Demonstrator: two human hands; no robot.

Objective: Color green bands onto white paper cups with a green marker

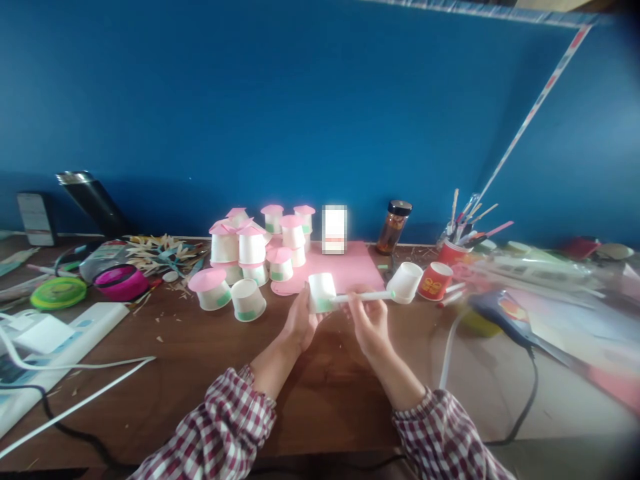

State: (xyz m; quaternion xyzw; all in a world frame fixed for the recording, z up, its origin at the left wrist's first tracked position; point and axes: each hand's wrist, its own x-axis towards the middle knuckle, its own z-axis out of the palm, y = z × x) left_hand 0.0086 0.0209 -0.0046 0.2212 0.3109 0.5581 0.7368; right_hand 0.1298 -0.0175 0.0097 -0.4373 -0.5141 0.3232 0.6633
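Note:
My left hand (301, 321) is wrapped round a small white paper cup (321, 287), which has a green patch low on its side. In the fingers of my right hand (371, 323) is a slim white pen (376, 296) with a bit of green at its outer end. The pen's other end meets the cup's side; whether it touches is too blurred to tell. Left of my hands stand a plain white cup with a green patch (248, 300) and a cup with a pink paper top (210, 289). Another white cup (407, 283) leans to the right.
Several stacked cups with pink cone roofs (251, 243) stand behind, beside a pink sheet (350, 267). Rightward are a red cup (436, 281), a lidded bottle (394, 228) and a glue gun (503, 317). A power strip (95, 333) with cords lies left.

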